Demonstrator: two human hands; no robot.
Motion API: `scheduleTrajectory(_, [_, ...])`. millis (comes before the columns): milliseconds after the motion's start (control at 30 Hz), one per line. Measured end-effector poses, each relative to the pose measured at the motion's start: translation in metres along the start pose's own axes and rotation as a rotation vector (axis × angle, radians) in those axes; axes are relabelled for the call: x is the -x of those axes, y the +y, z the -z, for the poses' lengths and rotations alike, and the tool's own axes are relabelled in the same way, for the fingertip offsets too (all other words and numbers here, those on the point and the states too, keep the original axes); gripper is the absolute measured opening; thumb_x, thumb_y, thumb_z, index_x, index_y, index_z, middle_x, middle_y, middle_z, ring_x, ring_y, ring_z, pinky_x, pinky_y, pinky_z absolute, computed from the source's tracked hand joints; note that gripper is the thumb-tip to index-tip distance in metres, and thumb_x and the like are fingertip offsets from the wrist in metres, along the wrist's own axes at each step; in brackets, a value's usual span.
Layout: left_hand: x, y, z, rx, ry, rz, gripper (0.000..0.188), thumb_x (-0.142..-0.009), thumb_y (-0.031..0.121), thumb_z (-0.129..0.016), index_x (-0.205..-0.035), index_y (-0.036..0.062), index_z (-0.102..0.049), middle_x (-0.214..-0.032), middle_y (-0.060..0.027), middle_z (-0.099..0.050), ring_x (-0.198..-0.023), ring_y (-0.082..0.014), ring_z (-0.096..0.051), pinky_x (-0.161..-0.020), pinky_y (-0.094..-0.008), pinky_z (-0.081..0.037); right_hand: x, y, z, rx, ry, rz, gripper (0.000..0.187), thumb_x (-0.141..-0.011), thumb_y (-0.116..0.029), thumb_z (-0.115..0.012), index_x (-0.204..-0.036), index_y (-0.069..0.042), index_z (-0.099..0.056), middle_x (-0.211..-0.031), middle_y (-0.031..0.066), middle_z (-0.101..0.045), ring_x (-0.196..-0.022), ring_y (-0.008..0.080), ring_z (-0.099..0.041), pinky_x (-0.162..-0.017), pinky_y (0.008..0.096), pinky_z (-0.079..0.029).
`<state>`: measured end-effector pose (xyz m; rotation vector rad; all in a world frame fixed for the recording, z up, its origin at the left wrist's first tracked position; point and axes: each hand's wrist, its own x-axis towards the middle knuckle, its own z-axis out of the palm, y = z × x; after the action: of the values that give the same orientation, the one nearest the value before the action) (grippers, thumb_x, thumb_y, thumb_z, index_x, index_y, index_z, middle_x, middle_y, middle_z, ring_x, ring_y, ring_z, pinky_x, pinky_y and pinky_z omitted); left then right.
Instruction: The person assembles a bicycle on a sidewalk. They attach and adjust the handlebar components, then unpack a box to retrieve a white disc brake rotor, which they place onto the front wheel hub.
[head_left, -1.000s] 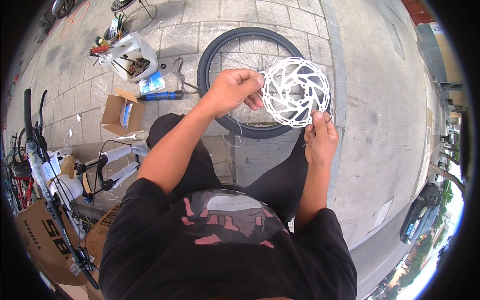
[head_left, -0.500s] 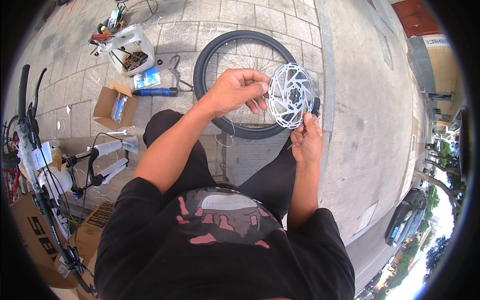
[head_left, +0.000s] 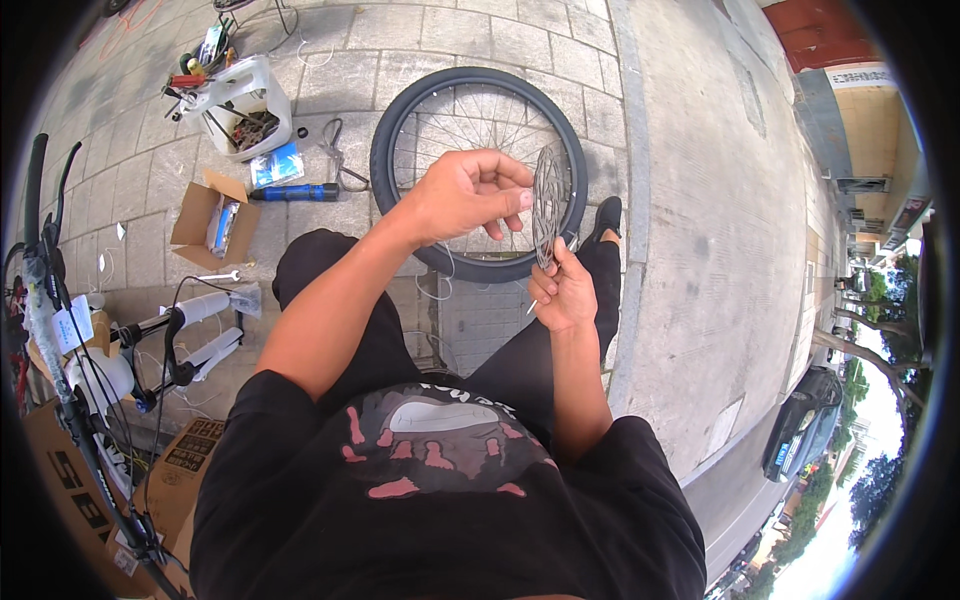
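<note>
Head view: both hands hold a brake disc rotor (head_left: 546, 205) edge-on above a bicycle wheel (head_left: 478, 172) lying on the paving.

Left hand (head_left: 465, 195) has its fingers curled onto the rotor's upper edge; right hand (head_left: 563, 292) grips the lower edge from below. Off to the left on the ground lie a blue pump (head_left: 295, 192), an open cardboard box (head_left: 205, 213) and a white tub of tools (head_left: 240, 103).

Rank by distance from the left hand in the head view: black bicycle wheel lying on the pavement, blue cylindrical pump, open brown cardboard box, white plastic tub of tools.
From the left hand:
1. Black bicycle wheel, on the paving directly behind the hand.
2. Blue cylindrical pump, to its left.
3. Open brown cardboard box, further left.
4. White plastic tub of tools, upper left; close to the box, hard to separate.
</note>
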<state>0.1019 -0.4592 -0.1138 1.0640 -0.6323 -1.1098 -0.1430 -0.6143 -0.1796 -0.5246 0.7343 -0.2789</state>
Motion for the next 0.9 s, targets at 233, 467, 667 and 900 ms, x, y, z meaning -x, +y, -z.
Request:
scheduleTrajectory(233, [-0.001,-0.003,-0.002,0.002,0.001,-0.016,0.035,-0.107,0.015,-0.086,-0.132,-0.0072,-0.073,-0.107,-0.0116,-0.08,-0.092,-0.0191,-0.082,-0.067,-0.0314,-0.066,-0.002,0.01,-0.005,-0.063,0.018,-0.063,0.038,-0.121,-0.036,-0.065,-0.093,-0.009,-0.068,-0.074,-0.0023,-0.059,-0.056,0.0091,-0.043,-0.048,0.0282,-0.031])
scheduleTrajectory(467, [-0.006,0.001,0.004,-0.021,0.144,0.092,0.036,-0.111,0.029,-0.083,-0.124,-0.0046,-0.076,-0.099,-0.0078,-0.078,-0.081,-0.0147,-0.078,-0.063,-0.0295,-0.063,0.001,0.011,-0.016,0.095,0.11,0.148,0.024,-0.119,-0.034,-0.069,-0.108,-0.013,-0.069,-0.077,-0.0056,-0.058,-0.056,0.0076,-0.044,-0.048,0.0265,-0.033])
scheduleTrajectory(667, [-0.002,-0.005,0.004,-0.261,0.165,0.003,0.032,-0.114,0.029,-0.078,-0.121,-0.002,-0.074,-0.093,-0.0058,-0.075,-0.075,-0.0132,-0.075,-0.063,-0.0294,-0.06,0.011,-0.013,-0.032,0.217,0.207,0.336,0.029,-0.12,-0.038,-0.067,-0.13,-0.012,-0.072,-0.078,-0.0024,-0.062,-0.052,0.0074,-0.043,-0.048,0.0256,-0.032])
scheduleTrajectory(900, [0.001,-0.016,0.01,-0.401,0.095,-0.244,0.011,-0.117,0.008,-0.067,-0.124,-0.0007,-0.07,-0.111,-0.0096,-0.076,-0.092,-0.0168,-0.078,-0.076,-0.0322,-0.064,0.013,-0.03,-0.016,-0.116,-0.018,0.145,0.037,-0.124,-0.045,-0.054,-0.121,-0.012,-0.072,-0.085,0.001,-0.068,-0.051,0.0087,-0.041,-0.047,0.0272,-0.032])
